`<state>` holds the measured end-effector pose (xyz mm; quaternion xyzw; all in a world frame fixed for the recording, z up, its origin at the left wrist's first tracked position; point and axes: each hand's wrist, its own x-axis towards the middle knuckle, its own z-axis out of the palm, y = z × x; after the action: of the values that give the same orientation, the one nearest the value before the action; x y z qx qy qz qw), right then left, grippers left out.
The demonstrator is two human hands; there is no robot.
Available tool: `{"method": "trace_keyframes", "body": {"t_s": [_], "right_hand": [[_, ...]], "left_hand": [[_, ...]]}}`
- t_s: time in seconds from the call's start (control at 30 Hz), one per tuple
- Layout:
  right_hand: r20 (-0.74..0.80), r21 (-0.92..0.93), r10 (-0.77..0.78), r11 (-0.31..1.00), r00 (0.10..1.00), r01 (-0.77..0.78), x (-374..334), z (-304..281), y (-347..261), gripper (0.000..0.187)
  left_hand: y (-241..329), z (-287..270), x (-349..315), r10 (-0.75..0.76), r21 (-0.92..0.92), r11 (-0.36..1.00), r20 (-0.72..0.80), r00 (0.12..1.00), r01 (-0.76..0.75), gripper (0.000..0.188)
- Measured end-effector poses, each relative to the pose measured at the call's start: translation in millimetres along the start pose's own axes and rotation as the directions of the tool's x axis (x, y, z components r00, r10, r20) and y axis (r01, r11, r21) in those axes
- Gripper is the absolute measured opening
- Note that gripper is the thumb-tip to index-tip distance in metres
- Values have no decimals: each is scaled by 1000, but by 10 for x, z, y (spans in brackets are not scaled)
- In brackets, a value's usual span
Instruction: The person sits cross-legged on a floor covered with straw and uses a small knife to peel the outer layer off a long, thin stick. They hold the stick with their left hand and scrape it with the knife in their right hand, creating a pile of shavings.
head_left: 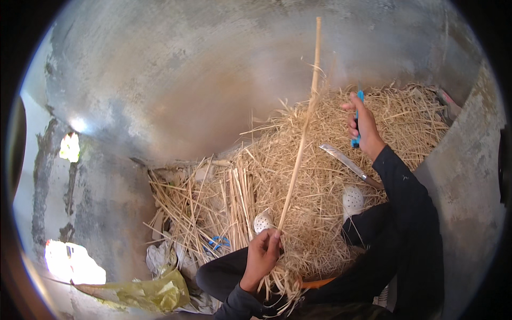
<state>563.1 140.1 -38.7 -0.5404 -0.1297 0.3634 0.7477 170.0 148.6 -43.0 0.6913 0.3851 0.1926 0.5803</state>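
Observation:
My left hand [262, 256] is pinched round the lower end of a long, thin pale cane stick [296, 173]. The stick rises, slightly slanted, toward the far wall, with loose fibres standing off it near the upper part. To the right, my right hand [367, 128] is closed round a blue utility knife [356, 143], held upright and apart from the stick. Below that hand, a knife with a broad blade [341, 156] and a brown handle lies on the pale shavings [328, 192].
White perforated shoes [353, 200] poke out of the shavings. Left of them lie a bundle of cut sticks [241, 197], a blue looped thing [217, 244] and a yellow-green plastic sheet [160, 292]. Concrete walls [202, 85] enclose the pile. Something orange [319, 283] shows near my lap.

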Motion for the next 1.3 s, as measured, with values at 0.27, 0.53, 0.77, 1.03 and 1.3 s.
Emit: {"method": "trace_keyframes", "body": {"t_s": [0.27,0.53,0.77,1.03,1.3], "right_hand": [[684,-629,-309,209,661,749,-1004,736,353,68],[809,-515,-412,-154,418,843,-996,767,449,81],[639,-747,-368,-84,676,660,-623,606,315,81],[824,-508,-343,-94,451,856,-1079,827,467,75],[802,-449,-506,-161,317,879,-907,766,494,80]], "left_hand": [[383,44,202,28,-222,974,-66,997,-42,28],[617,3,165,-42,-312,947,100,994,71,29],[560,82,13,-115,-264,951,185,976,162,30],[500,106,90,7,7,1000,-103,995,-6,33],[653,111,92,35,53,998,-23,999,-34,37]]}}
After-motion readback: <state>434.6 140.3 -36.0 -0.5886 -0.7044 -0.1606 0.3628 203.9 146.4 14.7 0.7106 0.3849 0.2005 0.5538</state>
